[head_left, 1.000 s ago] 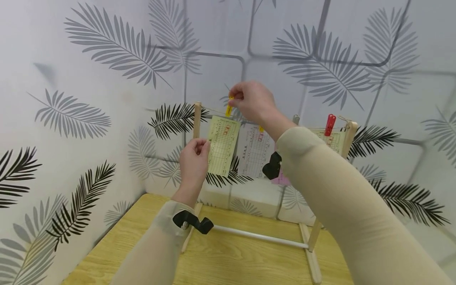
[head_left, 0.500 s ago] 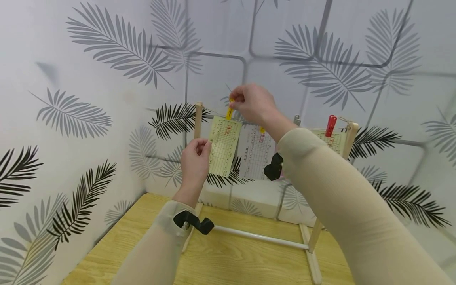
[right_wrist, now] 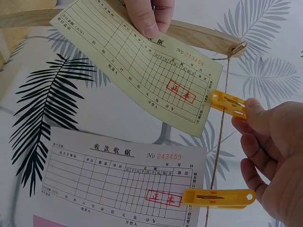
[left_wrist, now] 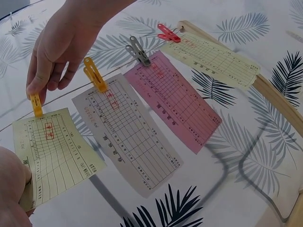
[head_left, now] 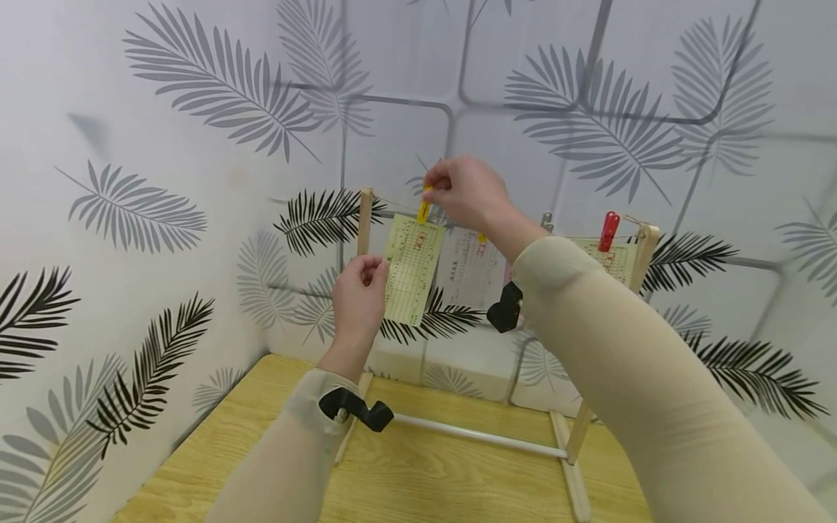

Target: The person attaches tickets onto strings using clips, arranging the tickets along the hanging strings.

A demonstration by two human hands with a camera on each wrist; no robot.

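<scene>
My left hand [head_left: 358, 294] pinches the side edge of a pale green receipt [head_left: 413, 272] between thumb and fingers. With thumb and fingertips, my right hand [head_left: 467, 190] holds the handle end of a yellow clothespin [right_wrist: 228, 103], whose tip is over the receipt's top edge at the string [right_wrist: 219, 142]. Beside it hangs a white receipt [left_wrist: 128, 137] under a second yellow clothespin [left_wrist: 94, 75]. A pink receipt [left_wrist: 175, 101] hangs from a grey clothespin [left_wrist: 138, 51]. Farther right, a red clothespin [head_left: 609, 231] holds another pale green receipt [left_wrist: 213, 59].
The string runs between two wooden posts, a left post [head_left: 365, 221] and a right post [head_left: 644, 254]. A white rod [head_left: 480, 433] joins the stand's feet on the wooden table [head_left: 418, 483]. Leaf-patterned wall [head_left: 405, 58] rises close behind.
My right hand has moved slightly down with the yellow clothespin, whose tip now overlaps the receipt's top edge. The white receipt's lower edge has swung. My left hand has stayed nearly still.
</scene>
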